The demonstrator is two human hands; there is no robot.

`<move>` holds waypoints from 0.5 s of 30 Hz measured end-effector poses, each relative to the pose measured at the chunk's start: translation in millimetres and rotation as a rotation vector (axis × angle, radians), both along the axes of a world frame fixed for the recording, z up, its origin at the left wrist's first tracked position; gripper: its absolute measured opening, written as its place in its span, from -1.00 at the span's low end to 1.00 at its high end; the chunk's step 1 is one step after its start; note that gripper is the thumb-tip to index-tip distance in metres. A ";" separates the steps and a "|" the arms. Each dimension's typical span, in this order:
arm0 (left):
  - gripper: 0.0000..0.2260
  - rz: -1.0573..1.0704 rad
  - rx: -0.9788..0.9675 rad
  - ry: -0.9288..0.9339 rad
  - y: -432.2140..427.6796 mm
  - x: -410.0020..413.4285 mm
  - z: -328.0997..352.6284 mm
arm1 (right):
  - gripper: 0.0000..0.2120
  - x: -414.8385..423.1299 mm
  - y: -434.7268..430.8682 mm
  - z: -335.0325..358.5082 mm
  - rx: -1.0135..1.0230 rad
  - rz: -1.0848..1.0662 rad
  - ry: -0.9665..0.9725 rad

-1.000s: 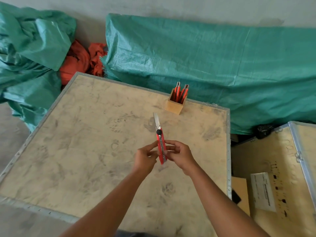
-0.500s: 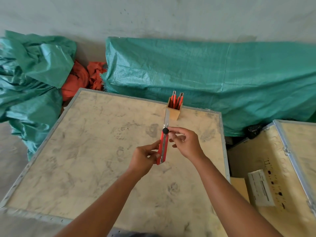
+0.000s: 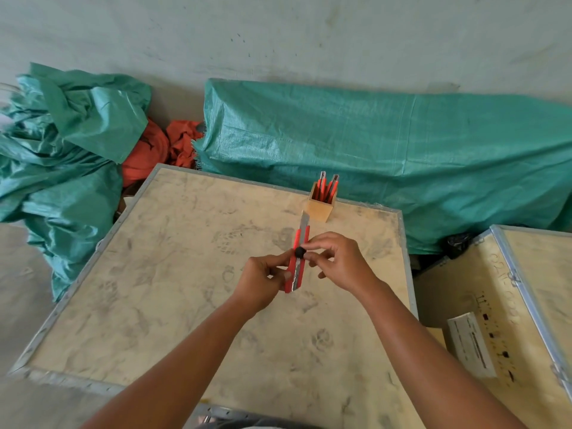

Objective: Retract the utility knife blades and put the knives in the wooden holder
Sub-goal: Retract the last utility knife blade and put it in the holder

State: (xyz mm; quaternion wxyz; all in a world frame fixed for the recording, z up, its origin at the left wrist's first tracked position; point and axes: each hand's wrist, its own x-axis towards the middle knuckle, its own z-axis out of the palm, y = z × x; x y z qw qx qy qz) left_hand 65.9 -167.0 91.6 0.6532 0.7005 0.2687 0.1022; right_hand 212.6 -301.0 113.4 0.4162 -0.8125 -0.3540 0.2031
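While the left hand [image 3: 263,278] pinches the lower part of the red utility knife [image 3: 297,258] between thumb and fingers, closed on its body, the right hand [image 3: 339,264] holds the knife's black slider knob [image 3: 299,252] at its fingertips, the other fingers loosely curled. The knife is held in the air above the table [image 3: 173,274], nearly upright, tip pointing away from the person toward the wooden holder [image 3: 320,203]. A short length of grey blade [image 3: 304,218] shows beyond the red casing, and its tip lies just short of the holder in the view. The holder stands on the table near the far edge, beyond the knife, and other red knives [image 3: 326,187] stand upright inside it. Behind the holder, a green tarpaulin [image 3: 402,156] covers a long bulk against the wall. To the right of the holder, past the table's edge, sits a second wooden crate [image 3: 526,305].
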 end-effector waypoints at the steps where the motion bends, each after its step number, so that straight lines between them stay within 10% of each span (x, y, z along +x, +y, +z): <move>1: -0.55 0.013 -0.018 -0.009 1.5 0.7 1.6 | -0.77 -3.9 -0.5 -1.7 -0.025 0.032 -0.003; 15: -0.59 -0.029 -0.216 -0.109 15.9 0.3 17.0 | -0.73 -22.7 0.5 8.0 0.007 0.094 0.081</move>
